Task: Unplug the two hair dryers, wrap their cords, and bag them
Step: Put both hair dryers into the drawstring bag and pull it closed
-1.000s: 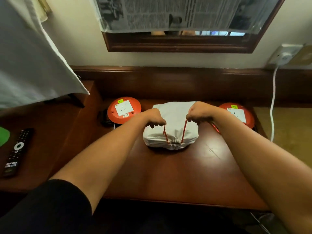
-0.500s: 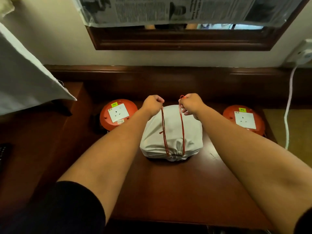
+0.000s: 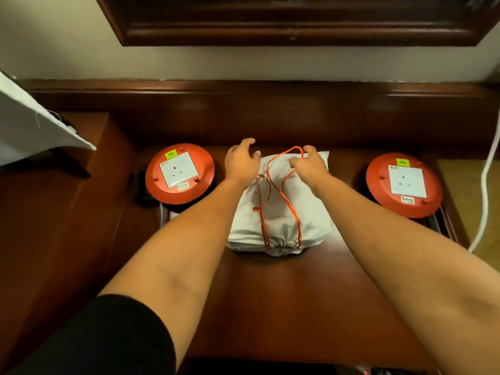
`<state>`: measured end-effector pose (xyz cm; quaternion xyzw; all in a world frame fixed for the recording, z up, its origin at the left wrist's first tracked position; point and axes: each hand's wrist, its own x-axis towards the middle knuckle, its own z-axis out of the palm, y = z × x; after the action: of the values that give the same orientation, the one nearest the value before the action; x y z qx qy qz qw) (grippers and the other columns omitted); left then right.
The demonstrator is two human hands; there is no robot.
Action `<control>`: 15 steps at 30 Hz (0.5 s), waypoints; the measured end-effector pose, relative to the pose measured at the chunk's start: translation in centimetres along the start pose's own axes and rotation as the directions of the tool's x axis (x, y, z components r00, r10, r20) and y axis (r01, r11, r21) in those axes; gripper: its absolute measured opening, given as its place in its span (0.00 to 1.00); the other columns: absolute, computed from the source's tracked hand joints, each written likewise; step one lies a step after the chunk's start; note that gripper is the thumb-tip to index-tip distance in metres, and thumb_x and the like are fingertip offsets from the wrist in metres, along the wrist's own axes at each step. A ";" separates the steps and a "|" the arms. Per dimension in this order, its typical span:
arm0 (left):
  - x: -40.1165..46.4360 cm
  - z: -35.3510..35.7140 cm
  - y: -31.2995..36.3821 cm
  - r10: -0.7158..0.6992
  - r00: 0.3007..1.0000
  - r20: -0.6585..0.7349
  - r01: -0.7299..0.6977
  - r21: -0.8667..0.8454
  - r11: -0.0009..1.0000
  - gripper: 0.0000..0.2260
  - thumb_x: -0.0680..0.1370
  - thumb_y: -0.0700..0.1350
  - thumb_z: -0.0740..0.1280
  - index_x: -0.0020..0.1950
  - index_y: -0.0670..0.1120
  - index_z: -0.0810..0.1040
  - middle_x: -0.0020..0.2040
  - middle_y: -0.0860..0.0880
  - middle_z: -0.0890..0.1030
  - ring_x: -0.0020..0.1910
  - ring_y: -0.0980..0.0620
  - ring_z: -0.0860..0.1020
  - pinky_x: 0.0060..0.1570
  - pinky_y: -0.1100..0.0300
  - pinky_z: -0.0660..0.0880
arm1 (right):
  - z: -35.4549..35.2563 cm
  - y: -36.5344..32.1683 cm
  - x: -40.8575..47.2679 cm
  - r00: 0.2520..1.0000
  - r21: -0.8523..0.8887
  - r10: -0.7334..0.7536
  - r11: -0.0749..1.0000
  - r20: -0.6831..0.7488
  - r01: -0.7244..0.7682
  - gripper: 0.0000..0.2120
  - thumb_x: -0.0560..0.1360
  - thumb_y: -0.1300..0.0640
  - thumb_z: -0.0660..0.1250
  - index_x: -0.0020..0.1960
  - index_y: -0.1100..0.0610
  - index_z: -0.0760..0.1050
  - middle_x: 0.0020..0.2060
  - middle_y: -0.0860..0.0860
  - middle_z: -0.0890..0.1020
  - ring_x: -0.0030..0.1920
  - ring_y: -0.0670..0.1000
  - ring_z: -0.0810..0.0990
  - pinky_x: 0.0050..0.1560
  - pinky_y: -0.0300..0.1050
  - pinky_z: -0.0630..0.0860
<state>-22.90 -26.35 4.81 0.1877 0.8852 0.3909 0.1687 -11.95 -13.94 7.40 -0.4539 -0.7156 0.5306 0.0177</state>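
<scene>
The right hand pinched a loop of the red cord between thumb and fingers, just above the far end of the bag. The left hand hovered with fingers spread and nothing in it, just left of the bag's far end. The cord ran from the pinch down over the top of the bag to its gathered mouth, which faced the person and was drawn tight. Whatever the bag held was hidden by the cloth. The bag lay on its side on the desk. A red socket reel sat left of the bag, beside the left wrist; a second reel sat well to the bag's right. A white cable hung further right of that reel. A white cloth hung far left of the bag.
</scene>
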 end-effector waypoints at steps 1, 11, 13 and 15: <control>-0.5 -0.1 -0.6 -0.036 0.999 -0.041 0.034 -0.062 0.998 0.18 0.78 0.44 0.63 0.68 0.45 0.73 0.62 0.40 0.77 0.65 0.42 0.73 0.64 0.48 0.70 | -0.4 0.7 -0.1 1.000 -0.014 0.002 1.000 -0.029 -0.002 0.31 0.75 0.58 0.61 0.76 0.54 0.55 0.60 0.55 0.73 0.52 0.54 0.75 0.49 0.45 0.71; -9.0 -0.4 -7.9 -0.586 0.799 0.134 0.598 -0.280 0.751 0.32 0.73 0.61 0.66 0.72 0.47 0.68 0.68 0.45 0.74 0.65 0.40 0.73 0.65 0.47 0.70 | -2.5 9.6 -2.2 0.916 0.086 0.372 0.928 -0.151 -0.363 0.42 0.66 0.37 0.69 0.71 0.59 0.61 0.67 0.58 0.72 0.63 0.63 0.73 0.63 0.58 0.73; -9.5 -0.1 -8.2 -0.605 0.773 0.191 0.630 -0.349 0.694 0.32 0.72 0.62 0.68 0.71 0.48 0.70 0.66 0.47 0.75 0.63 0.41 0.74 0.63 0.49 0.72 | -2.2 10.6 -2.7 0.900 0.217 0.435 0.882 -0.036 -0.418 0.45 0.62 0.36 0.71 0.71 0.55 0.60 0.65 0.56 0.73 0.62 0.62 0.75 0.61 0.59 0.74; -9.4 0.1 -8.4 -0.614 0.760 0.213 0.642 -0.399 0.655 0.33 0.70 0.63 0.70 0.70 0.47 0.70 0.65 0.47 0.76 0.62 0.42 0.75 0.63 0.49 0.72 | -1.9 11.3 -2.8 0.915 0.224 0.402 0.890 0.023 -0.397 0.41 0.61 0.38 0.73 0.67 0.53 0.63 0.61 0.54 0.76 0.58 0.61 0.77 0.59 0.60 0.76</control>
<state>-16.38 -35.88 -0.12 -0.1624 0.7744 0.4957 0.3580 -2.22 -14.11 0.72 -0.5927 -0.5424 0.5946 -0.0322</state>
